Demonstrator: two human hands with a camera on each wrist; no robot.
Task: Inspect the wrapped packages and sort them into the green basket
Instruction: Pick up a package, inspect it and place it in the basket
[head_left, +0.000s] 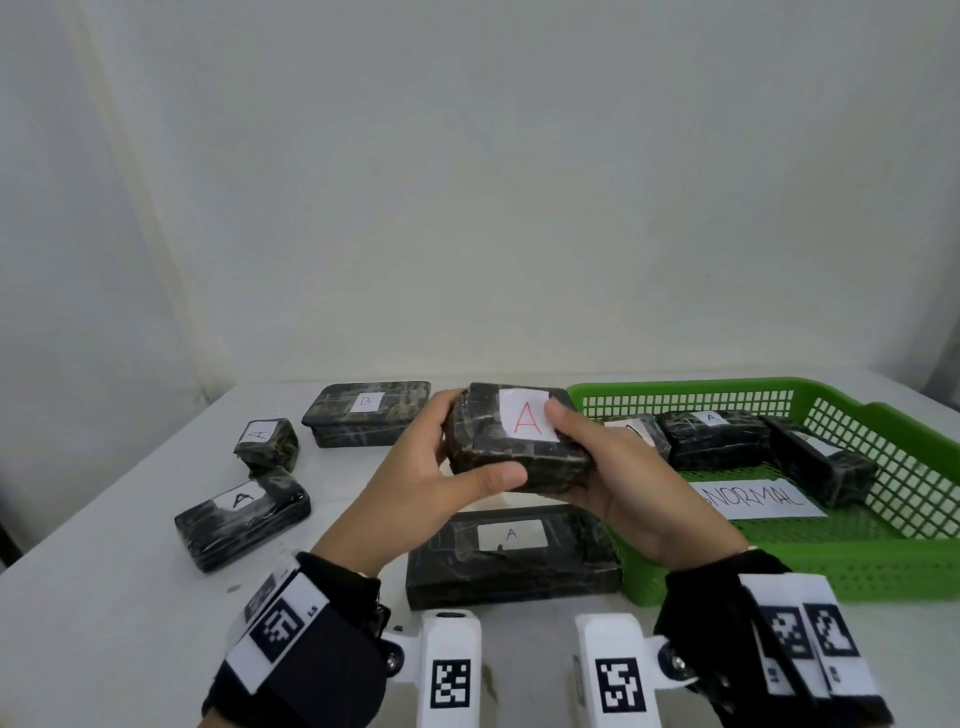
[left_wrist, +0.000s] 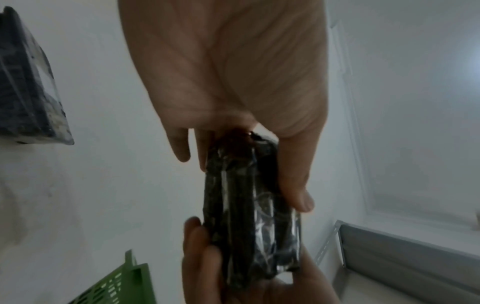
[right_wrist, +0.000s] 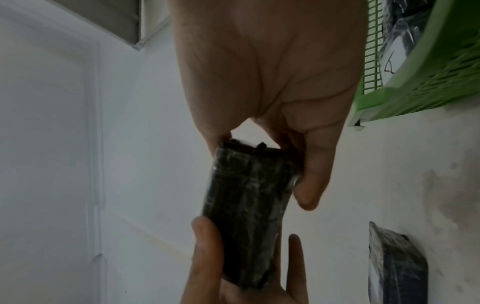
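1. Head view: package (head_left: 514, 441) marked with a red A, held above the table (head_left: 104, 597) between left hand (head_left: 431, 483) and right hand (head_left: 618, 488), both curled round it; green basket (head_left: 883, 566) at 3 o'clock.
2. Left wrist view: glossy wrap (left_wrist: 249, 205), likely to slip from a loosened thumb.
3. Right wrist view: basket rim (right_wrist: 415, 96) at 1 o'clock, a likely snag when crossing.

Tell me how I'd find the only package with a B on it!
Start at the green basket on the right side of the white table, then look left, past the package held in both hands. Against the far edge of the table lies a flat, dark wrapped B package. Its white label reads B, while every other label you can read says A.
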